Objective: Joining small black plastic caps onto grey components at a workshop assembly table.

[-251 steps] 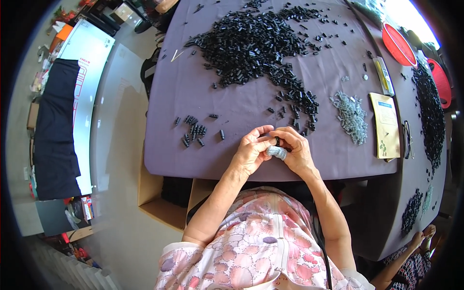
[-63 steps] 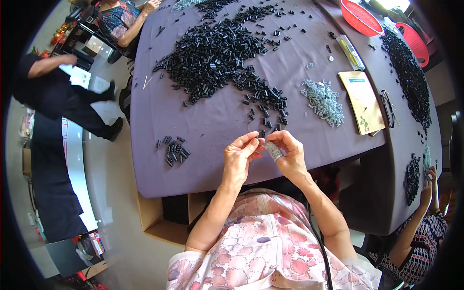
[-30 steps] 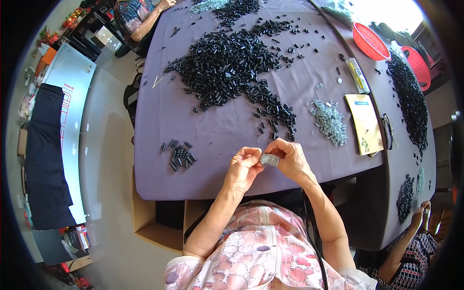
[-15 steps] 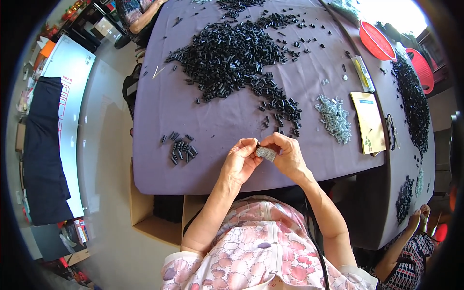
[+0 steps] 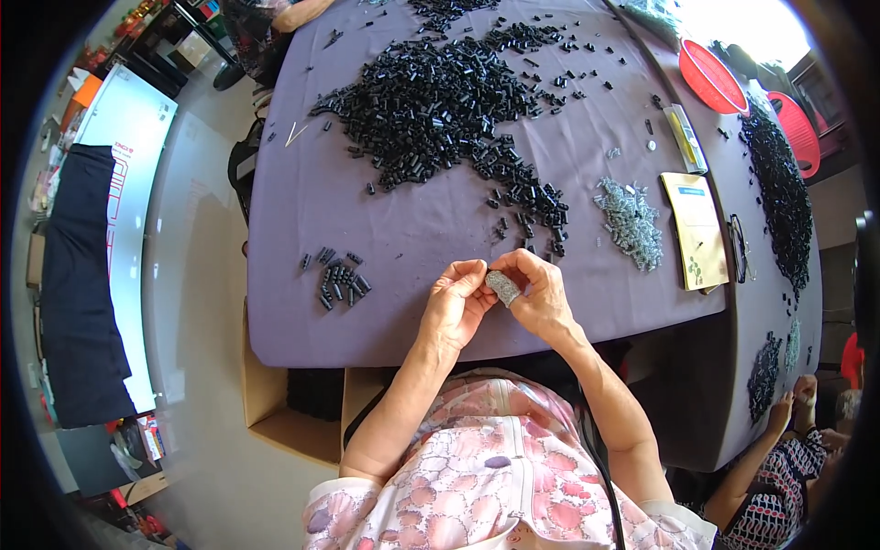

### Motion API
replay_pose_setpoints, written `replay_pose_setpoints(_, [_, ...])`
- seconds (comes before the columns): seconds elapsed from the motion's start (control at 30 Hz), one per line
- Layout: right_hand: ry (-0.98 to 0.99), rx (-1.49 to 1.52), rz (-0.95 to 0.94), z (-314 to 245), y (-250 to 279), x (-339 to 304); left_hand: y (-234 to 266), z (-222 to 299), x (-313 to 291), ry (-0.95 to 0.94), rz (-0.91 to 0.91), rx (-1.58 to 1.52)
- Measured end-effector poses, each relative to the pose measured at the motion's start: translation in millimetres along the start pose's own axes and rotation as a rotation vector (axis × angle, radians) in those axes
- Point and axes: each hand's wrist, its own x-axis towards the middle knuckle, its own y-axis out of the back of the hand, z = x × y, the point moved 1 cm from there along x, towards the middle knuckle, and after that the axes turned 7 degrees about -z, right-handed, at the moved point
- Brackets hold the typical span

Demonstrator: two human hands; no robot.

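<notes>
Over the near edge of the purple-covered table, my left hand and my right hand meet at the fingertips. Both are closed in a pinch around a small black piece, mostly hidden by the fingers. A grey speckled wrap appears to sit around my right thumb. To the left of my hands lies a small group of black cylindrical pieces. Beyond them spreads a large heap of small black plastic parts, trailing toward my right hand. A pile of clear, greyish small parts lies to the right.
A yellow booklet, eyeglasses and a clear-lidded box lie at the right. Red baskets stand farther back. A co-worker's hands rest at the right-hand table beside more black parts. Another person's arm shows top left.
The grey wrap on my right hand has turned to a steeper tilt as the hand rotates slightly. My fingertips stay together. The co-worker's arms at lower right have shifted a little.
</notes>
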Motion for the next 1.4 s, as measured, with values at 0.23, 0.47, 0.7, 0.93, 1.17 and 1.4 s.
replay_pose_setpoints(0.23, [-0.013, -0.059, 0.132, -10.0, -3.2, -7.3, -7.6, -12.0, -1.0, -0.138, 0.032, 0.009])
replay_pose_setpoints(0.47, [-0.209, 0.413, 0.210, 2.7, -2.3, -12.8, -16.1, -21.6, -1.4, -0.270, 0.077, 0.194])
replay_pose_setpoints(0.7, [-0.298, 0.578, 0.217, 12.2, -1.8, -19.3, -14.5, -28.1, -2.8, -0.338, 0.080, 0.254])
replay_pose_setpoints(0.93, [-0.151, 0.256, 0.224, 2.1, -2.9, -23.3, -13.7, -21.7, -4.4, -0.285, 0.063, 0.223])
replay_pose_setpoints(1.17, [-0.111, 0.052, 0.115, -5.2, 9.3, -18.4, -4.2, -16.7, -4.6, -0.255, -0.018, 0.238])
replay_pose_setpoints(1.4, [-0.171, 0.183, 0.016, 14.4, 10.7, -3.3, 4.4, -9.1, -2.8, -0.071, -0.068, 0.038])
